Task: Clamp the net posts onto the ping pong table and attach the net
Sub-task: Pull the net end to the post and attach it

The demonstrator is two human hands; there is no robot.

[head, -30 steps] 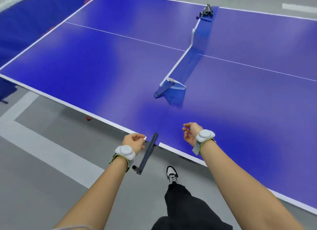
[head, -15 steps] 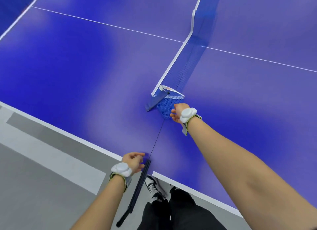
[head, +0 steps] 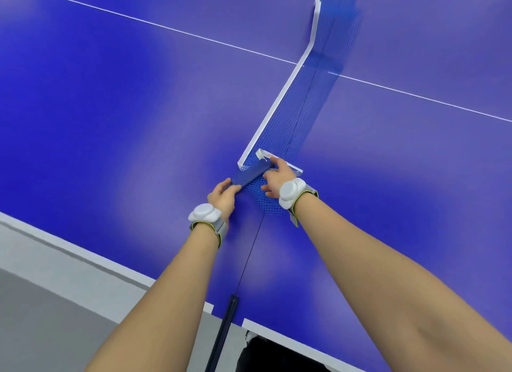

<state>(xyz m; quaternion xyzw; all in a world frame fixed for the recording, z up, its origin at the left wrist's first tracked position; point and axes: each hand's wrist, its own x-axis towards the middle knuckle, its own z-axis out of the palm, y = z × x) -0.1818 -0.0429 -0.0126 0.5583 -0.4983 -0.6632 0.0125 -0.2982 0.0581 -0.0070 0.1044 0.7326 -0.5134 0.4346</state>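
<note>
net [head: 288,122] end between fingers [head: 234,188] (both hands)

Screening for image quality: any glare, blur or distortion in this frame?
Head view: pale glare patches on the table; wide-angle bending of its edge; net mesh softens with distance; both hands fairly sharp.

The ping pong table [head: 116,127] is showing a smooth, faintly sheened blue top. The net [head: 297,114] is looking like open woven mesh with a smooth white tape edge. The net post [head: 225,326] is appearing dark and matt.
</note>
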